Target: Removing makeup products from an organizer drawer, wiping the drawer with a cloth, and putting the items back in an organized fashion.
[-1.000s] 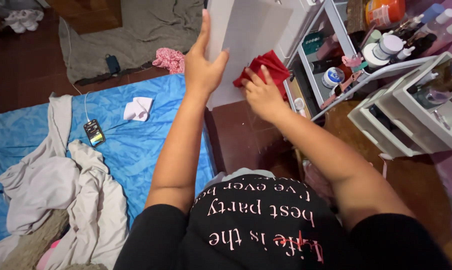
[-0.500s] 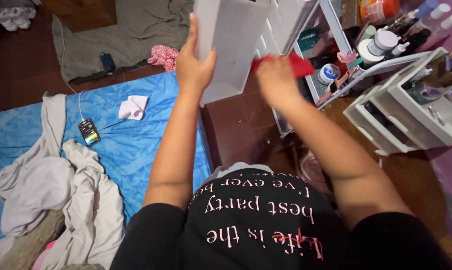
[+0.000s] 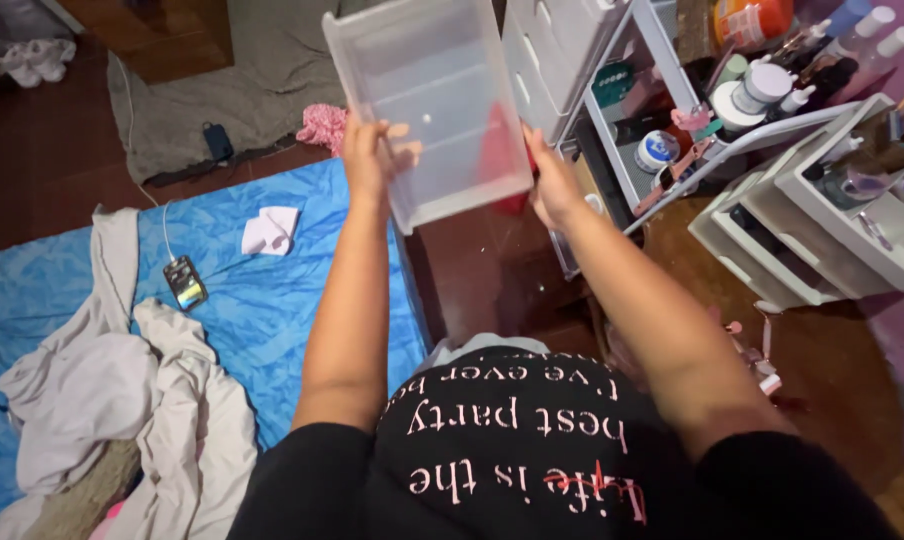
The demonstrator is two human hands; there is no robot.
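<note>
Drawer hangs tilted between your hands, long axis pointing away from you, left hand clamped on its near-left edge, right hand pressing red cloth against its right side.

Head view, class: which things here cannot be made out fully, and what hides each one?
- Red cloth: mostly behind the translucent drawer; its shape is unclear.
- Right hand: fingers hidden behind the drawer's side.
- Left hand: fingertips seen only blurred through the plastic.
- Shelf bottles: too small to identify.
</note>
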